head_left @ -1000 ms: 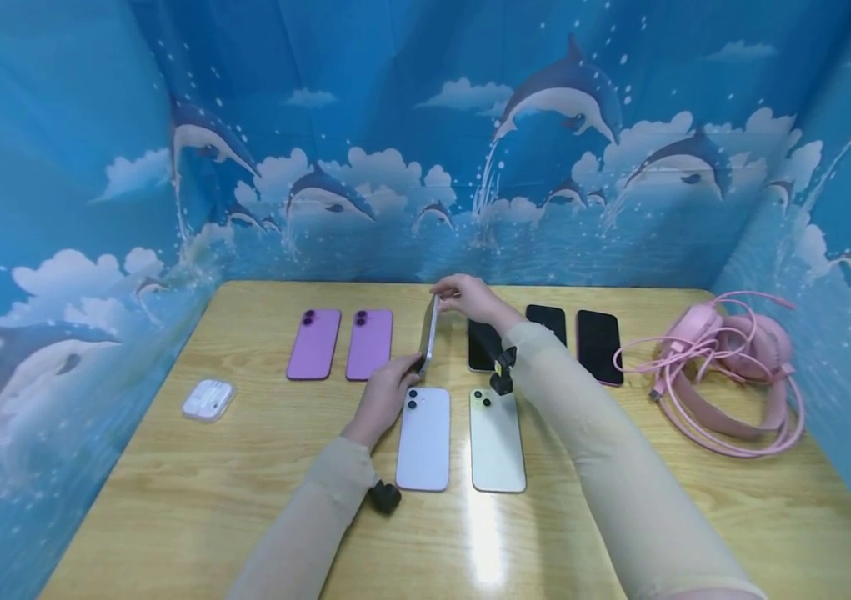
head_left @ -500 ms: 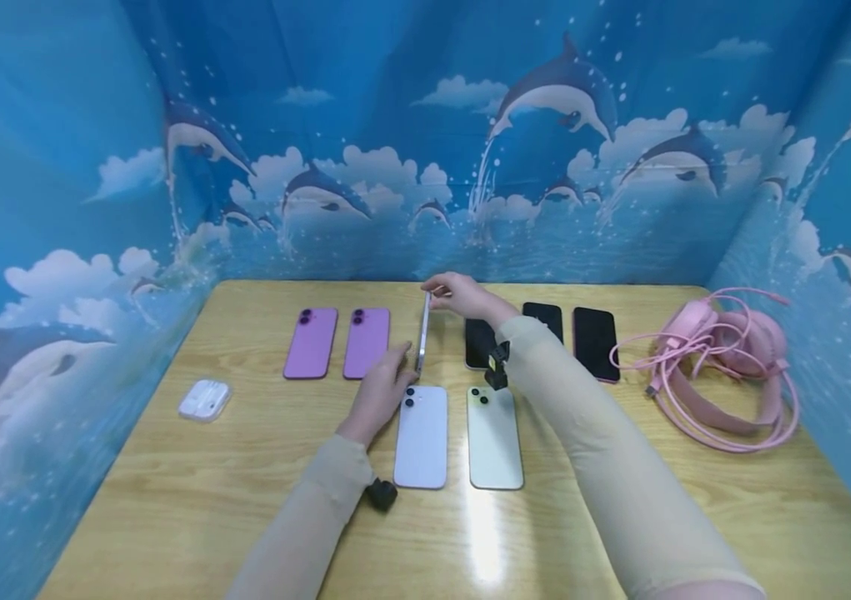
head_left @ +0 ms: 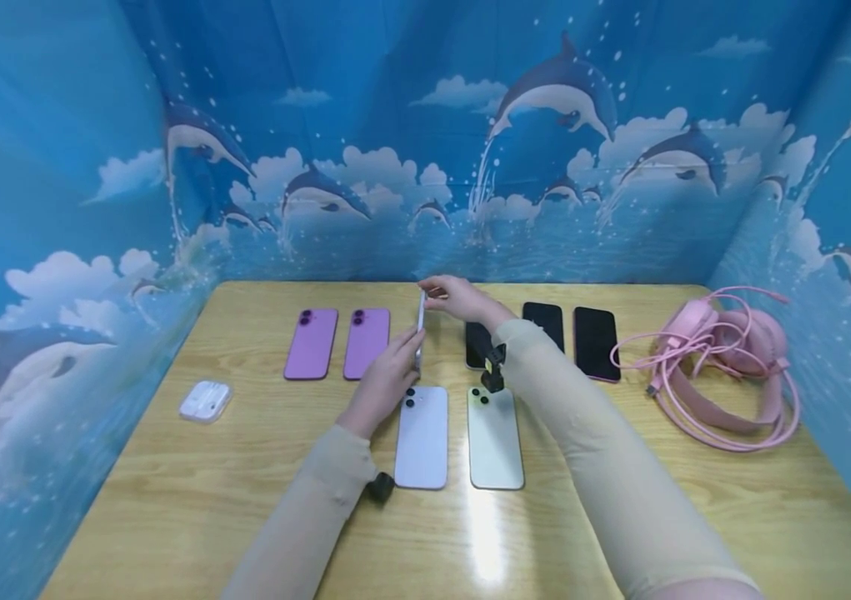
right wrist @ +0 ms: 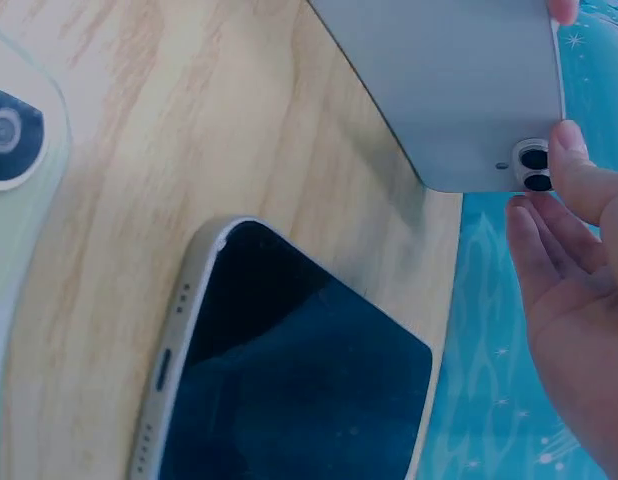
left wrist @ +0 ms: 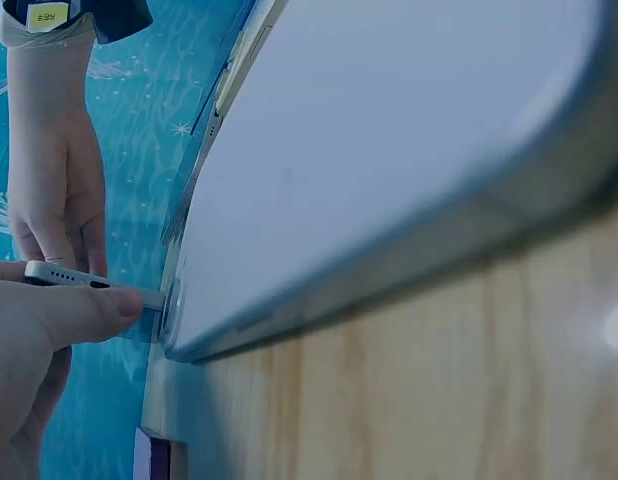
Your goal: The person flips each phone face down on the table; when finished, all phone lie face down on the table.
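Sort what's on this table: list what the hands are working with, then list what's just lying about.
In hand:
phone on edge
left hand
right hand

Lying about:
purple phones
white phone
green phone
dark phones
earbud case
pink headset

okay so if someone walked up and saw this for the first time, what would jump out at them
Probably the phone held up on edge at the middle of the wooden table, the left hand at its near end and the right hand at its far end. Other phones lie flat in rows around it, with pink headphones to the right.
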A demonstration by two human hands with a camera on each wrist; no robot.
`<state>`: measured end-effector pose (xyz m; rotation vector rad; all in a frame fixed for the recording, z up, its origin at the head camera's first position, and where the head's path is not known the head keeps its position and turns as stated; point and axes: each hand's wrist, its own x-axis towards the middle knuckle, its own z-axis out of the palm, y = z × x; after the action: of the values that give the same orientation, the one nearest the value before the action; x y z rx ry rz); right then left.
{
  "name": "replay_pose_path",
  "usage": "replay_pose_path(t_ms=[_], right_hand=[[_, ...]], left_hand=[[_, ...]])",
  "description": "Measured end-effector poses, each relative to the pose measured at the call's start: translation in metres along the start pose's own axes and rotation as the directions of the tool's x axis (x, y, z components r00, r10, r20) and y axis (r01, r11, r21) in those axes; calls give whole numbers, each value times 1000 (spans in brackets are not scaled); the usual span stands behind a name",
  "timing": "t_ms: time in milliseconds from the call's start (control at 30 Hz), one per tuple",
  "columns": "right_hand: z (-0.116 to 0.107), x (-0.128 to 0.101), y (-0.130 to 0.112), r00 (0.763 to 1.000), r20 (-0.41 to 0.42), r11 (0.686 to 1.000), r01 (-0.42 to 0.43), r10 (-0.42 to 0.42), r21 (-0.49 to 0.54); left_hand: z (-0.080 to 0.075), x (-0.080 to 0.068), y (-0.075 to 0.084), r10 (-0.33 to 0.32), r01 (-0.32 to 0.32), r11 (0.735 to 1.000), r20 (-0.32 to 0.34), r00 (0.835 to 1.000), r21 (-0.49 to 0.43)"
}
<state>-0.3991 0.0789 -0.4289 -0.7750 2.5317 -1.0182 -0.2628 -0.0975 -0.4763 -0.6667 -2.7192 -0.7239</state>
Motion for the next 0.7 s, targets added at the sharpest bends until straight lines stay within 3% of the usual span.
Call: replay_pose_path(t_ms=[267, 467, 700], right_hand=[[13, 2, 13, 997, 66, 999, -35, 36, -14], [19, 6, 15, 999, 43, 998, -23, 25, -58], [19, 7, 13, 998, 33, 997, -45, 48, -70]], left_hand=[[-2, 0, 0, -58, 59, 996, 13, 998, -73], [-2, -1, -2, -97, 97, 987, 8, 995, -127], [-3, -2, -4, -113, 110, 988, -26, 993, -106]])
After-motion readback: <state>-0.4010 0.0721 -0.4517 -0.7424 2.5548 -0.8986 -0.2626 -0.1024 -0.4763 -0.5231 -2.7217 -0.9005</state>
